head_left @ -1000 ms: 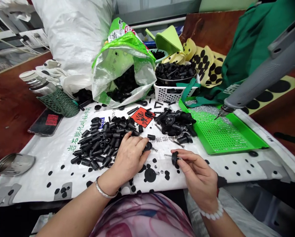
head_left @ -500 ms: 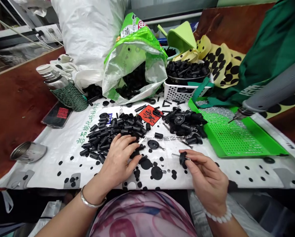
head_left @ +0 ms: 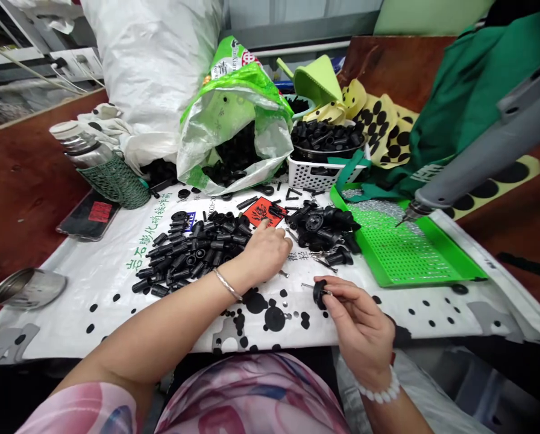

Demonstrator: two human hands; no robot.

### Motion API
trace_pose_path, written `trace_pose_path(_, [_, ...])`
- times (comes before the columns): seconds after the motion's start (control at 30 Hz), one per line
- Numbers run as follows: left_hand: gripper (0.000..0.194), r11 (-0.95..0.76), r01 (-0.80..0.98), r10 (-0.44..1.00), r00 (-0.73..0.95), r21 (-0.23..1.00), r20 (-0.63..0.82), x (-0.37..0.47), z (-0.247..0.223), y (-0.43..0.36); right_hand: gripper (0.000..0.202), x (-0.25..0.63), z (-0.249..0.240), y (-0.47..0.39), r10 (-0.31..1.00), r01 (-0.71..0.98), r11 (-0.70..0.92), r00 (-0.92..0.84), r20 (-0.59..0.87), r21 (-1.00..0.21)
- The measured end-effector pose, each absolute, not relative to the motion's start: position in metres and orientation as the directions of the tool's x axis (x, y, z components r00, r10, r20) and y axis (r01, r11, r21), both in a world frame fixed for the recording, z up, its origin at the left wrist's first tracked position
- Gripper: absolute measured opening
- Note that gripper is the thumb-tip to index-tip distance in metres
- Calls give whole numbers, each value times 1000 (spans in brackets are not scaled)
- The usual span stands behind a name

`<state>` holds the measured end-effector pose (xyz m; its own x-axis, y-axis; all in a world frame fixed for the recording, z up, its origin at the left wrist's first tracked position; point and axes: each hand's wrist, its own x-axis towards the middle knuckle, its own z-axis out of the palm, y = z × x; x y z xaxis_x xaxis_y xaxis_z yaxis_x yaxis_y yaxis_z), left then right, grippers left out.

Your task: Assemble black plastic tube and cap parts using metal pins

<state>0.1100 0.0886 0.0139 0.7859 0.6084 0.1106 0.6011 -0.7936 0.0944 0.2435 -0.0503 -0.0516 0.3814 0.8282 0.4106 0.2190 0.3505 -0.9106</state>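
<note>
My right hand [head_left: 360, 322] pinches a round black plastic part [head_left: 319, 294] with a thin metal pin sticking out on its left. Between the two heaps of black parts, my left hand [head_left: 269, 250] is closed with its fingers curled down; what is under the fingertips is hidden. On its left lies a heap of black cylindrical parts [head_left: 197, 253]. Beyond it to the right is a heap of black assembled parts [head_left: 319, 224]. A red square label [head_left: 260, 212] shows just behind my left hand.
A green tray [head_left: 378, 253] of small metal pieces stands at right, under a grey screwdriver [head_left: 469, 163]. Behind are an open green-white bag [head_left: 191, 132] and a white basket [head_left: 304, 175]. A metal cup [head_left: 35, 288], phone [head_left: 78, 223] and flask [head_left: 111, 181] stand at left.
My left hand has moved right, off the heap of cylindrical parts, and its fingers have curled in. My right hand still holds the round black part. The view has shifted slightly.
</note>
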Motion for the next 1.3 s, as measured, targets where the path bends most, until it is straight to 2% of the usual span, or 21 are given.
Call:
trace_pose_path(0.07, [12,-782,610,623,769,126,141,108,16,92,11,244,-52,-51,833,221,358,364,417,-907])
trace_pose_path(0.1, [14,-757,622,652,740,202,166,105,18,93,12,244,-52,-51,835,225,361,354,421,-905])
trace_pose_path(0.17, [18,-599,593,768,615,538,178,97,24,93,12,244,-51,-51,838,241,363,338,429,-900])
trace_pose_path(0.23, [18,-228,383,881,473,895,22,90,29,92,11,245,-50,-51,836,260,365,331,438,-894])
trace_pose_path(0.27, [16,-11,242,892,441,970,-100,87,31,91,11,245,-49,-51,834,265,368,330,442,-891])
trace_pose_path(0.33, [15,304,53,846,445,951,-295,83,32,91,10,245,-49,-50,829,269,374,331,450,-888])
trace_pose_path(0.4, [15,408,7,812,456,913,-366,82,30,90,11,245,-49,-50,827,270,379,331,455,-885])
trace_pose_path(0.6, [19,60,236,891,425,970,-159,96,15,84,13,245,-52,-51,828,291,377,321,461,-879])
trace_pose_path(0.67, [25,-134,321,912,411,938,-10,96,14,86,14,246,-53,-52,827,295,380,316,465,-876])
trace_pose_path(0.73, [28,-369,467,898,403,803,178,89,18,94,14,246,-54,-52,829,295,379,313,463,-877])
trace_pose_path(0.77, [27,-444,539,882,402,716,244,84,22,99,14,246,-54,-52,831,294,377,312,460,-879])
trace_pose_path(0.83, [25,-488,648,872,387,585,300,71,31,110,15,247,-55,-52,836,289,374,308,455,-882])
trace_pose_path(0.93, [25,-465,798,878,359,385,316,57,41,121,17,247,-55,-54,838,291,379,295,459,-878])
trace_pose_path(1.07, [26,-516,849,845,483,116,229,58,38,121,20,247,-56,-55,841,289,393,270,468,-873])
trace_pose_path(1.17, [25,-571,819,815,555,64,165,69,28,119,20,247,-56,-55,846,282,392,264,464,-876])
trace_pose_path(1.3, [31,-575,817,815,567,44,118,83,18,122,20,247,-56,-55,850,287,390,254,462,-875])
